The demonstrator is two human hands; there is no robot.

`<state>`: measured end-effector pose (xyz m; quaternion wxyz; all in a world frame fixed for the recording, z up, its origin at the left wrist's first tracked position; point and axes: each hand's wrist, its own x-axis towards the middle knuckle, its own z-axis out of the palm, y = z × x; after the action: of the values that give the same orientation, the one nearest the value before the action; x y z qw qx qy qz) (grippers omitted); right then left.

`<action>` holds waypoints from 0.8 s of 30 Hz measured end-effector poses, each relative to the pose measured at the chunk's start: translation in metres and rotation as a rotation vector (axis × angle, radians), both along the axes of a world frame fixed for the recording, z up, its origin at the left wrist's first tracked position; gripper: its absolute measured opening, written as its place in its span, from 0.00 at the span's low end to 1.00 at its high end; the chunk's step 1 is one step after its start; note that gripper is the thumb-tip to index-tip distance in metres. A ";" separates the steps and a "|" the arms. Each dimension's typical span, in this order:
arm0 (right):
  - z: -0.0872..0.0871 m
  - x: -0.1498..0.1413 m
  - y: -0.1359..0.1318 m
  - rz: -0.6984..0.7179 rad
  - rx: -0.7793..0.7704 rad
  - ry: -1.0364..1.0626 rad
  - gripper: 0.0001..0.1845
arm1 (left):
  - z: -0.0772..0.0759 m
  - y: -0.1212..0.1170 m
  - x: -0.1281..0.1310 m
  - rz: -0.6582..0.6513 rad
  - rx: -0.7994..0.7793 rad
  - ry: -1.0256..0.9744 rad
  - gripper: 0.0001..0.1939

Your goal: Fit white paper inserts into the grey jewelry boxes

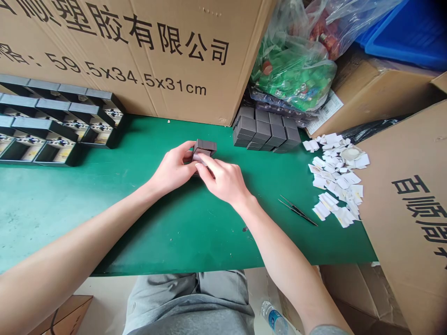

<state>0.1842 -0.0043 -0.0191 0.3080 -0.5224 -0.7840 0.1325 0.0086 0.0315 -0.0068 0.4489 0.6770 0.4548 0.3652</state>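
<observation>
My left hand (173, 168) is closed around the left side of a small dark grey plastic box (204, 145) over the middle of the green table. From the right, my right hand (223, 180) has its fingers bent onto the near face of the same box. My fingers cover much of its lower part. Whether a smaller piece sits under the right fingertips I cannot tell. Black tweezers (298, 211) lie to the right of my right forearm. Beyond the hands stand stacked dark grey blocks (267, 130) of similar look.
Black open-topped casings (52, 123) stand in rows at the left. White paper-like pieces (337, 174) are strewn at the right. A large carton (139, 60) walls off the back of the green table (157, 237). Bags of green parts (296, 70) and a blue bin (405, 32) fill the far right.
</observation>
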 end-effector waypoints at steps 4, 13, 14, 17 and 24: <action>0.003 0.000 0.000 -0.033 -0.017 -0.092 0.23 | -0.002 0.001 -0.001 0.000 0.010 0.027 0.25; 0.019 -0.004 -0.005 -0.112 -0.103 -0.260 0.24 | -0.004 0.003 -0.001 -0.025 -0.007 -0.015 0.24; 0.019 -0.004 -0.005 -0.114 -0.104 -0.247 0.24 | -0.004 0.002 -0.001 -0.028 -0.009 -0.021 0.24; 0.018 -0.005 -0.005 -0.116 -0.120 -0.195 0.23 | -0.002 0.001 0.001 -0.040 -0.019 -0.055 0.24; 0.015 -0.007 -0.003 -0.086 -0.134 -0.107 0.23 | 0.002 0.002 0.003 0.017 -0.119 -0.223 0.24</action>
<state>0.1775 -0.0075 -0.0043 0.2355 -0.5814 -0.7655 0.1432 0.0118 0.0334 -0.0045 0.5331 0.6003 0.4288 0.4143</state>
